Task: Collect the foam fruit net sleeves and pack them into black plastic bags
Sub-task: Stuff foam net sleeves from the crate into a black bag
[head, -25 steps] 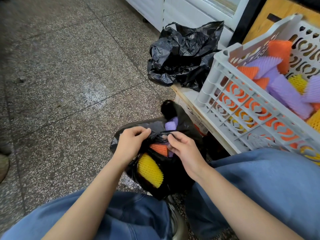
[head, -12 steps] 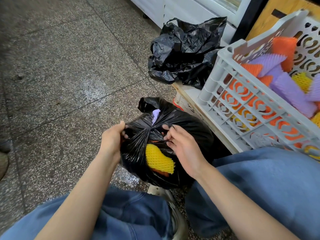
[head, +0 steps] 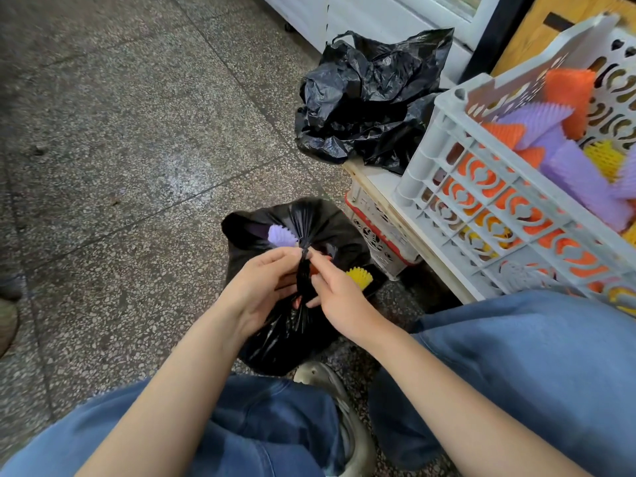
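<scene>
Blue jeans (head: 533,373) are framing the work area. L hand (head: 261,287) and R hand (head: 339,294) are pinching the gathered neck of the black bag (head: 292,342), fingers curled and clamped on the twisted plastic. Bag is sitting on the floor (head: 120,149) btwn the legs. Purple sleeve (head: 282,235) and yellow sleeve (head: 359,277) are poking out. Further right, white crate (head: 481,215) is holding more sleeves (head: 578,173). Beyond, second black bag (head: 368,108) is lying crumpled.

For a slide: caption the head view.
Left hand and right hand pinch the twisted bag neck beside the crate.
</scene>
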{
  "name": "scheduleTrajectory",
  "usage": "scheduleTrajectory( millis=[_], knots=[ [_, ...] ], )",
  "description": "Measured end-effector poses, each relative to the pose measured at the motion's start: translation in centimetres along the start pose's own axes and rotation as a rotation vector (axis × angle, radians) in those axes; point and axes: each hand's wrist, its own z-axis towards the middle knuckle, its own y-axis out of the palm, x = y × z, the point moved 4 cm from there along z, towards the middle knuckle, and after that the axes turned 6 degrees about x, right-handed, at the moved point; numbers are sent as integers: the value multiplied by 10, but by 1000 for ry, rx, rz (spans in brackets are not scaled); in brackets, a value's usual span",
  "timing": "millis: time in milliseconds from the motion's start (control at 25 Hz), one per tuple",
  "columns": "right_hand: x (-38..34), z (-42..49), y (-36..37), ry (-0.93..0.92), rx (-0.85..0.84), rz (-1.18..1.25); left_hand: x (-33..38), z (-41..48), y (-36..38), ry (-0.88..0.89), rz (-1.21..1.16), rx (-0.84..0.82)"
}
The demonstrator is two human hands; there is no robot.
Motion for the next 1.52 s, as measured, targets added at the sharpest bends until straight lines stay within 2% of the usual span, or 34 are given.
scheduleTrajectory(
  millis=[120,360,520,600,720,840,960,1040,1200,1320,1440,1520],
  knots=[
    [-6,3,1,-2,-51,92,-2,3,-3,15,17,-5],
    [-6,22,-18,-2,-74,62,-3,14,-13,183,372,-8],
    [15,25,-29,107,-48,233,-12,34,-41,241,511,137],
    [25,23,-32,66,-71,51,-19,40,-46,325,720,217],
    [33,23,-24,-90,-96,-391,-30,50,-42,474,924,320],
    [41,23,-14,-155,-195,-708,-40,56,-33,574,1092,302],
    [41,20,-12,-209,-266,-919,-53,65,-33,529,1306,273],
    [31,18,-19,-236,-242,-945,-53,63,-32,546,1447,291],
    [-14,3,-61,-375,-128,-957,-32,48,-16,700,1677,358],
    [-62,-16,-109,-500,51,-961,2,26,19,938,1592,371],
    [-102,-49,-165,-663,274,-945,37,-4,69,1205,1413,300],
    [-110,-66,-206,-608,400,-863,59,-18,100,1301,1303,246]
  ],
)
